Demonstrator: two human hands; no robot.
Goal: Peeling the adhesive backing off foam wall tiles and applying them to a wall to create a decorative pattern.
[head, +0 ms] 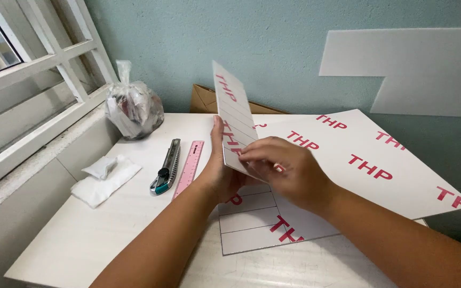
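Observation:
My left hand (217,173) and my right hand (284,170) together hold a narrow white board panel (234,114) with red lettering and thin pencil-like lines. The panel is tilted up and stands above the table, its far end pointing up toward the wall. My left hand supports it from behind on the left. The fingers of my right hand press on its lower front edge. Under my hands lies another lined piece of the same white board (254,221) on the table.
A large white board sheet (380,160) with red lettering lies to the right. A pink ruler (189,168) and a utility knife (166,166) lie left of my hands. White tissue (105,178) and a tied plastic bag (133,106) sit near the window sill. A brown cardboard piece (204,98) leans on the wall.

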